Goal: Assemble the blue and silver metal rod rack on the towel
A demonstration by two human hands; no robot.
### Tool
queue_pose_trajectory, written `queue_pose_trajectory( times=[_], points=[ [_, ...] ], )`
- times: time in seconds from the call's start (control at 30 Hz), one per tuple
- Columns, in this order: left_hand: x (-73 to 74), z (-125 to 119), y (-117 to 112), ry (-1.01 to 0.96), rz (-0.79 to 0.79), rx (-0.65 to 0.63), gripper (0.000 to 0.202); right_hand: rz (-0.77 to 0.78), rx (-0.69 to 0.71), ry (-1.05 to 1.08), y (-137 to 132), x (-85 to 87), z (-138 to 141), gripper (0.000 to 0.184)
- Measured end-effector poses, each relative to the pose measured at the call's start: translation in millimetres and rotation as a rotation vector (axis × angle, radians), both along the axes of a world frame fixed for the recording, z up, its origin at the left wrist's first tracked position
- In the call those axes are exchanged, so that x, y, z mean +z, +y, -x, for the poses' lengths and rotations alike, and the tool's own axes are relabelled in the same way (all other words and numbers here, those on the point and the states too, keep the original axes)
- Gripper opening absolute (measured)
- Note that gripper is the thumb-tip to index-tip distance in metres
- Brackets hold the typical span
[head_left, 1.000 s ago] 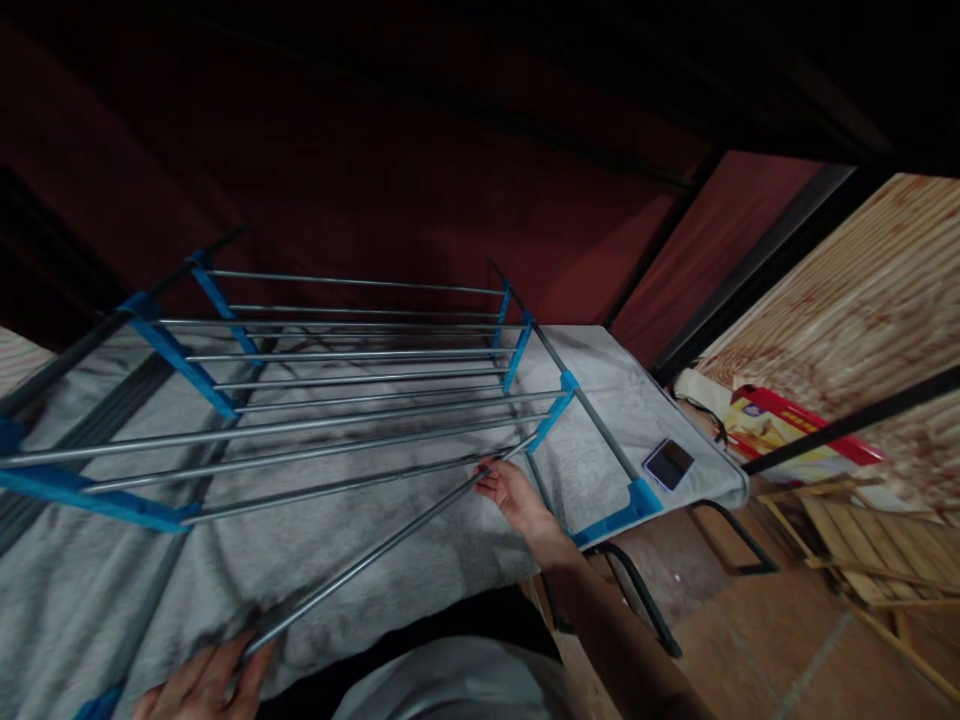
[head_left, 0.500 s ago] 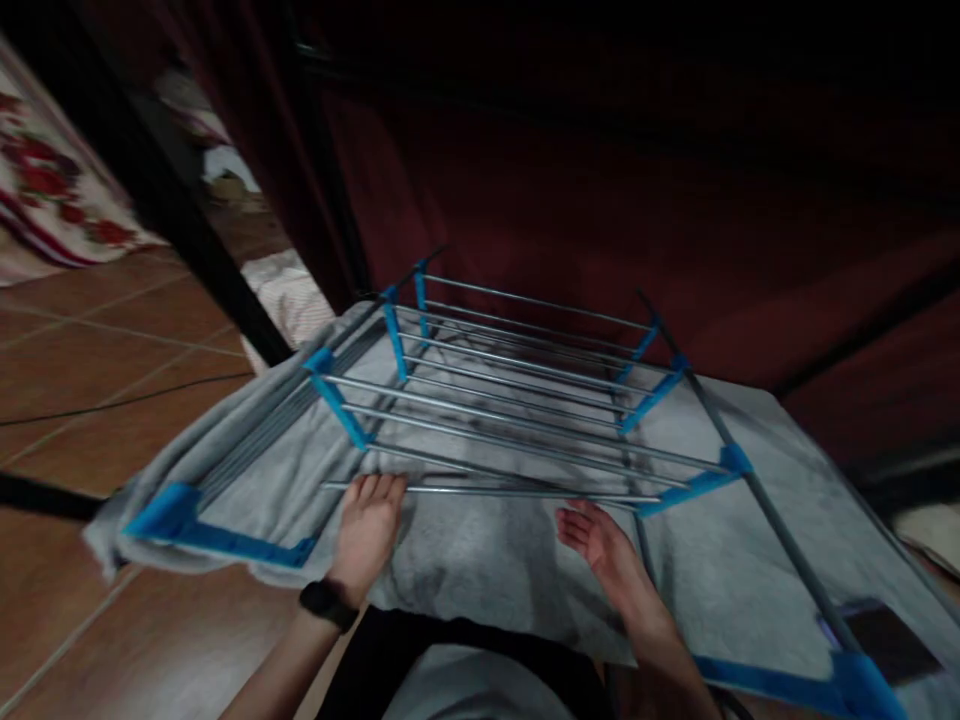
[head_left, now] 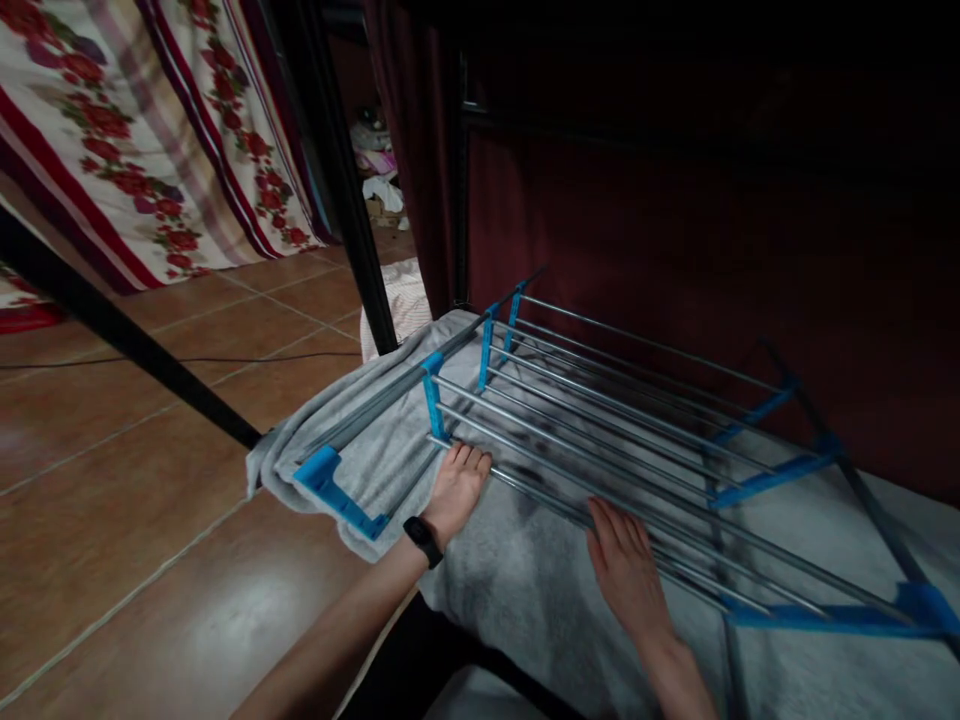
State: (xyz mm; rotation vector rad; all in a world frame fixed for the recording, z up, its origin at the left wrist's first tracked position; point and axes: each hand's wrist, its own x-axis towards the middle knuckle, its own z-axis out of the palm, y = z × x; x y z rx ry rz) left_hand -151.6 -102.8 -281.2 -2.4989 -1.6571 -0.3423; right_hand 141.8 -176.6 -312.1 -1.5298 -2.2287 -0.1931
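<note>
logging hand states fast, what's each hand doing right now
Left hand: closed over a thin round silver-grey metal rod.
Right hand: fingers loosely extended near that rod; whether it grips anything cannot be told.

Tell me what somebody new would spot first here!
Probably the rack with bright blue brackets, stretched across the grey blanket. Next, the cloth with red flowers hanging at the upper left, above the shiny brown floor. Then the two hands in front: left hand over the rack's nearest bar, black watch behind it, right hand beside.
</note>
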Motion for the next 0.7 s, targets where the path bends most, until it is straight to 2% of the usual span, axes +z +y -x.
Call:
queue_pose_trajectory(
  times=[0.13,0.23,0.3,0.33,0.43,0.5,0.57,0.7],
  points=[
    [-6.5,0,6,-0.025,-0.022,-0.030,0.026,0.037,-0.006,-0.178,13,-9.0,5,0.037],
    [-11.9,2,4,-0.178,-0.092,-0.058,0.034,0.046,0.016,-0.199,19,-8.2,2,0.033],
    [-17.2,8,1,-0.393,-0.154,-0.010,0.041,0.044,0.037,-0.182,22,-6.5,0,0.032],
    [-20.6,13,1,-0.567,-0.181,0.054,0.042,0.043,0.041,-0.173,23,-5.9,-1,0.033],
    [-31.0,34,10,-1.180,-0.255,0.355,0.033,0.042,0.042,-0.163,24,-6.0,-2,0.034],
    [-35.1,48,26,-1.469,-0.274,0.520,0.025,0.040,0.050,-0.165,25,-7.3,-3,0.034],
    [-35.2,60,46,-1.600,-0.226,0.569,0.022,0.038,0.058,-0.173,25,-9.1,-5,0.033],
    [-26.6,65,80,-1.738,-0.011,0.500,0.046,0.021,0.056,-0.184,26,-11.5,-7,0.033]
  ],
)
